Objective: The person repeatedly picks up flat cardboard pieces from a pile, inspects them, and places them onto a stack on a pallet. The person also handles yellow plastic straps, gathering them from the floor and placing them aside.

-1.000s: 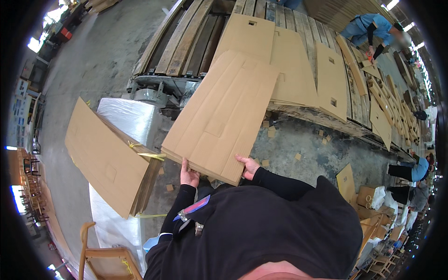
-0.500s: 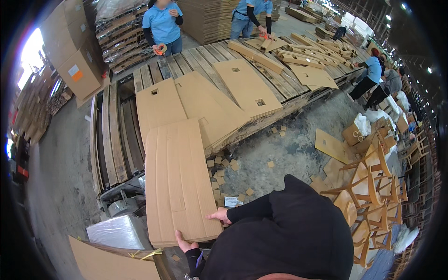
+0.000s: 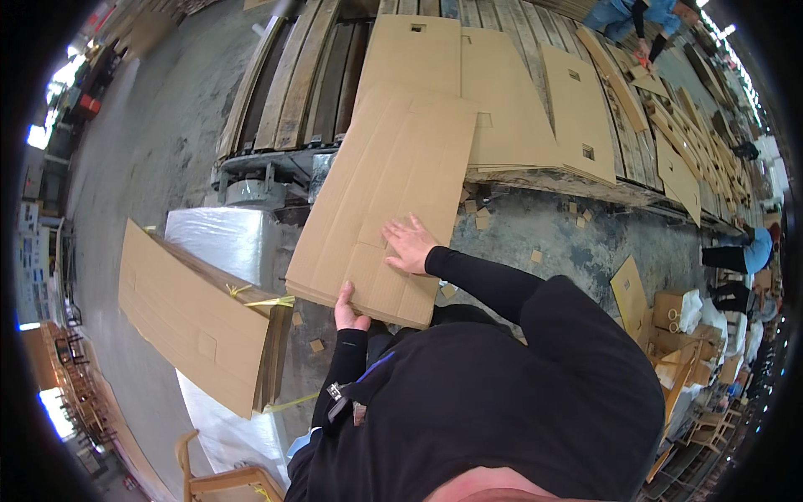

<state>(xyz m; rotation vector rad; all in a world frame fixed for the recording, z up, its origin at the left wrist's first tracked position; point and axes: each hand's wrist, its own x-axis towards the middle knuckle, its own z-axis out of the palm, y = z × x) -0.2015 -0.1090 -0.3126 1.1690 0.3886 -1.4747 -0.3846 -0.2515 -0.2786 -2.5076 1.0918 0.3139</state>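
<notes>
A stack of long brown cardboard sheets (image 3: 393, 184) slants from in front of my body up to the slatted table, its far end overlapping other cardboard. Its top sheet has crease lines. My left hand (image 3: 350, 313) grips the near edge of the stack, thumb on top, the other fingers hidden underneath. On the top sheet, towards its right side, my right hand (image 3: 409, 245) lies flat with its fingers spread. Beyond the stack, a flat cardboard panel with a small cut-out (image 3: 410, 54) rests on the slats.
More cardboard panels (image 3: 577, 117) lie on the slatted wooden table (image 3: 284, 84). At left, a bundle of cardboard sheets with yellow strapping (image 3: 201, 326) leans near a silvery wrapped block (image 3: 222, 238). Small cardboard squares litter the floor. A person holding something orange (image 3: 648, 29) stands across the table.
My right hand has gone from the stack's right edge onto its top face. My left hand keeps its hold on the near edge. The view has swung left and downward.
</notes>
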